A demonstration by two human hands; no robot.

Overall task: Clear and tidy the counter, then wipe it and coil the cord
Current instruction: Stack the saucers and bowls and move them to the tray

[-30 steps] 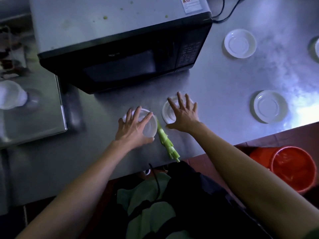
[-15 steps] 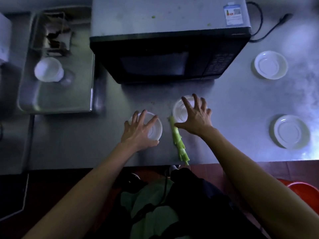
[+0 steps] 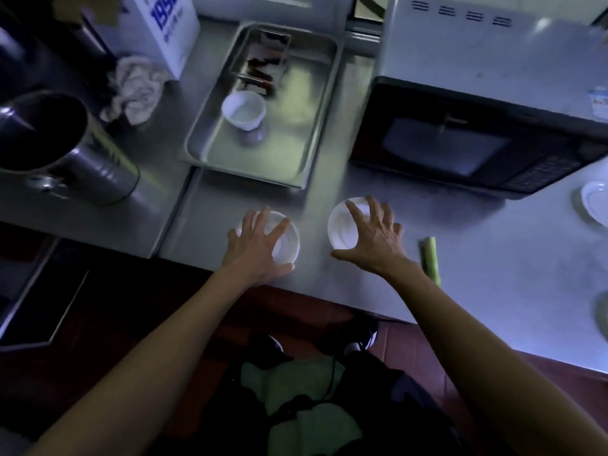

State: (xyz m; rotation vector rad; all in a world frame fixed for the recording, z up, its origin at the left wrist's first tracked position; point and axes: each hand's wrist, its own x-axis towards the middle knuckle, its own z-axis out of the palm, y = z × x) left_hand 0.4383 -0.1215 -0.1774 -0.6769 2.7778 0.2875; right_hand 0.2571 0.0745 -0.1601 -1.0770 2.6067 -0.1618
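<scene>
My left hand [image 3: 260, 250] grips a small white dish [image 3: 286, 241] from above, fingers spread around its rim, near the steel counter's [image 3: 493, 258] front edge. To the right of it, my right hand [image 3: 375, 238] grips a second small white dish [image 3: 340, 225] the same way. Whether the dishes are lifted or rest on the counter I cannot tell. A green vegetable stalk [image 3: 429, 258] lies on the counter just right of my right wrist. A crumpled rag [image 3: 135, 90] sits at the back left. No cord shows.
A metal tray [image 3: 289, 143] behind my hands holds a white cup [image 3: 244, 110] and dark scraps. A microwave [image 3: 460, 143] stands at the back right. A metal pot [image 3: 59, 149] and a white box [image 3: 164, 31] are at left. Two more saucers [image 3: 595, 202] touch the right edge.
Both hands have carried their dishes to the left along the counter. The green stalk, earlier between the two dishes, now lies right of my right hand. The view swung left toward the tray.
</scene>
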